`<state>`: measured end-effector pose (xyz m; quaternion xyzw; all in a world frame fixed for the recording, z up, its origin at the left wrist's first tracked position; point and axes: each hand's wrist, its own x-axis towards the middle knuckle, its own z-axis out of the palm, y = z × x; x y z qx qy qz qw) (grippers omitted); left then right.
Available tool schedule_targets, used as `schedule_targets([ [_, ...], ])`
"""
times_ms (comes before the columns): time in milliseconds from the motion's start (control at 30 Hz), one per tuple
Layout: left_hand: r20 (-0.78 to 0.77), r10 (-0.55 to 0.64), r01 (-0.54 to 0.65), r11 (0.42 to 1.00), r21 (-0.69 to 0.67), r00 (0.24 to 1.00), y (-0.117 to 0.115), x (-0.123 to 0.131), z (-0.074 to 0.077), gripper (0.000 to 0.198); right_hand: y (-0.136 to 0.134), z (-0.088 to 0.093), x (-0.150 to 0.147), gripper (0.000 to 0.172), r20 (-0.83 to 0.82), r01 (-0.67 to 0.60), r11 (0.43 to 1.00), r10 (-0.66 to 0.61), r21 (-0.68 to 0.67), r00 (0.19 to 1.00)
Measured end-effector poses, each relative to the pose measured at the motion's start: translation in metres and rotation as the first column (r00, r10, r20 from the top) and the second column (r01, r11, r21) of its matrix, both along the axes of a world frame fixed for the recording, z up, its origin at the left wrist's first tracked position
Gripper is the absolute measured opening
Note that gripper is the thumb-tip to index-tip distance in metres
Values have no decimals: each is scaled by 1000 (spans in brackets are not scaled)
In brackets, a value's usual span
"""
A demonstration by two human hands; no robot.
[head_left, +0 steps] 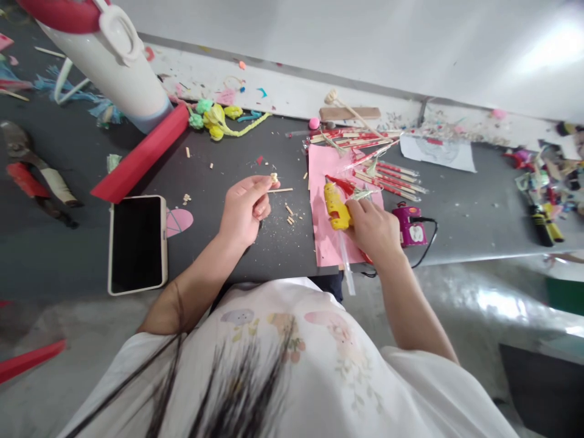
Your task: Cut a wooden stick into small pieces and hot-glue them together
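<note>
Between thumb and fingertips, my left hand (246, 208) pinches a small pale piece (274, 177) above the dark table. My right hand (373, 230) is wrapped round the handle of a yellow glue gun (335, 205), whose tip points away from me over a pink sheet (322, 234). A clear glue stick (347, 267) sticks out of the gun's back end. Below and right of my left hand lie a thin stick (280, 190), short cut bits (290, 219) and crumbs.
A phone (138, 243), a red triangular bar (143, 152), a white bottle (114, 73) and pliers (34, 167) stand or lie at the left. Wrapped sticks (387, 179) lie beyond the pink sheet. A purple box (409, 225) with a black cable is right of my right hand.
</note>
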<state>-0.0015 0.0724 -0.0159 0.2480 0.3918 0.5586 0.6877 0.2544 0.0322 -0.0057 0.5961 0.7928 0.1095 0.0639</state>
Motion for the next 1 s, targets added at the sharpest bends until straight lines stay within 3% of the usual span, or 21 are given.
schedule_targets([
  [300, 8, 7, -7, 1000, -2, 1000, 1, -1, -1, 10, 11, -7, -5, 38, 137, -62, 986, 84, -155, 987],
  [433, -7, -12, 12, 999, -39, 1000, 0, -1, 1, 10, 9, 6, 0, 50, 96, -99, 971, 122, -219, 988],
  [533, 1, -67, 66, 992, -106, 998, 0, -1, 2, 10, 20, 25, -2, 43, 41, -124, 951, 141, -281, 989],
  [633, 22, -114, 116, 981, -154, 993, 0, 0, 2, 13, 47, 41, -15, 29, 4, -163, 947, 170, -276, 985],
  [733, 39, -131, 135, 977, -164, 991, 1, 0, 0, 15, 88, 43, -36, 28, -10, -261, 938, 265, -227, 964],
  [867, 50, -128, 134, 980, -145, 990, 2, -1, -2, 15, 140, 26, -69, 26, -120, -445, 870, 429, -215, 896],
  [1000, 52, -93, 100, 983, -157, 994, 3, -2, -1, 14, 168, 4, -99, 25, -256, -511, 828, 455, -231, 853],
])
